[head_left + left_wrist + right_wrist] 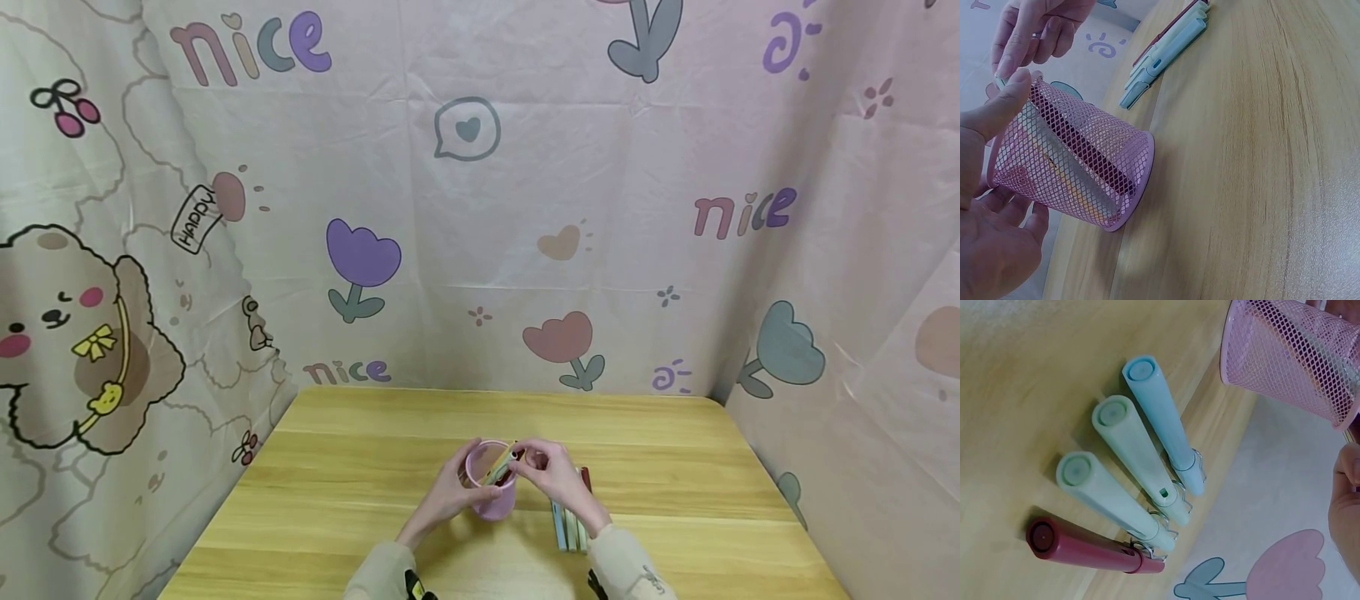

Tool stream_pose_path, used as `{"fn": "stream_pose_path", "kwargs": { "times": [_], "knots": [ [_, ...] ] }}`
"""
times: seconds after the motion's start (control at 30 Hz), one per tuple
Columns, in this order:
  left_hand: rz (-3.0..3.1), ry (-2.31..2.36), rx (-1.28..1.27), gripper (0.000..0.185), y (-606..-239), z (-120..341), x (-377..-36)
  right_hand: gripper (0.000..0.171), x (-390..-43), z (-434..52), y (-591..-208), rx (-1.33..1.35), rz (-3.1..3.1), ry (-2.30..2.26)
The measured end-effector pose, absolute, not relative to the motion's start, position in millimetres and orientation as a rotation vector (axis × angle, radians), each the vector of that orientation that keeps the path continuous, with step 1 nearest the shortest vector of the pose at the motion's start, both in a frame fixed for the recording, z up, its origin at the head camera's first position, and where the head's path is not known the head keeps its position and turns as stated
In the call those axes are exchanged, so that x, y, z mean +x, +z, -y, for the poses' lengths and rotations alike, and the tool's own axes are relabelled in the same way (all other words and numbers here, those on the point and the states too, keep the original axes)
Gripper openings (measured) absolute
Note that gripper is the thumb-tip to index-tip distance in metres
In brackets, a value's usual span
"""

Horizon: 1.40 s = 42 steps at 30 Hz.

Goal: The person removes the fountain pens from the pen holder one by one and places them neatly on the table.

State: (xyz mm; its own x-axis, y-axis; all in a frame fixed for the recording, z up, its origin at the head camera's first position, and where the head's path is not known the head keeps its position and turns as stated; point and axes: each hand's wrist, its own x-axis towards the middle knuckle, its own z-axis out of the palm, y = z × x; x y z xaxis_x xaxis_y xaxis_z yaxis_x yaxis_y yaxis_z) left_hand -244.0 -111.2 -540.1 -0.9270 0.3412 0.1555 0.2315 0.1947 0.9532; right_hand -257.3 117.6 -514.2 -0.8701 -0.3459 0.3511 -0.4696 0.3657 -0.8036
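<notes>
I see a pink mesh pen cup [491, 483] near the front middle of the tabletop [360, 467], a few pens already inside. My left hand [450, 493] curls round its side; my right hand [551, 473] pinches a pen [501, 467] at the rim, only partly in. Four pens [1129, 494] — blue, two pale green, dark red — lie just beside the cup, not yet in. Pastel cartoon-printed cloth [465, 208] walls the light wooden tabletop on three sides

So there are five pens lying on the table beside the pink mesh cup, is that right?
Not quite: four pens lie on the table beside the pink mesh cup, as the right wrist view shows: one blue, two pale green, one dark red.
</notes>
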Motion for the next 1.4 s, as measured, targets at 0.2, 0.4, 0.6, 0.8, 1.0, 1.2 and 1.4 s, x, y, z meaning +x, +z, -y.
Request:
{"fn": "stream_pose_path", "kwargs": {
  "times": [0.2,0.4,0.6,0.8,1.0,1.2,1.4],
  "knots": [
    [-2.351,1.853,0.556,0.101,-539.1,111.1,-244.1,0.026,-257.0,-118.7,-513.0,0.769,2.540,1.604],
    [-2.358,1.847,0.547,0.101,-539.6,110.6,-244.5,0.026,-255.3,-120.1,-512.0,0.789,2.546,1.660],
    [-2.352,1.852,0.550,0.102,-540.1,110.3,-244.8,0.028,-254.2,-124.2,-510.6,0.698,2.541,1.728],
    [-2.341,1.867,0.543,0.101,-541.2,110.2,-245.3,0.029,-254.4,-128.5,-511.5,0.624,2.472,1.817],
    [-2.358,1.863,0.532,0.100,-541.0,110.2,-245.3,0.024,-256.6,-137.6,-511.2,0.617,2.290,2.010],
    [-2.366,1.858,0.529,0.100,-540.6,110.4,-244.6,0.027,-259.1,-146.9,-511.0,0.594,2.155,2.097],
    [-2.378,1.847,0.529,0.100,-540.6,110.2,-244.9,0.022,-261.2,-150.7,-512.0,0.496,2.103,2.126]
  ]
}}
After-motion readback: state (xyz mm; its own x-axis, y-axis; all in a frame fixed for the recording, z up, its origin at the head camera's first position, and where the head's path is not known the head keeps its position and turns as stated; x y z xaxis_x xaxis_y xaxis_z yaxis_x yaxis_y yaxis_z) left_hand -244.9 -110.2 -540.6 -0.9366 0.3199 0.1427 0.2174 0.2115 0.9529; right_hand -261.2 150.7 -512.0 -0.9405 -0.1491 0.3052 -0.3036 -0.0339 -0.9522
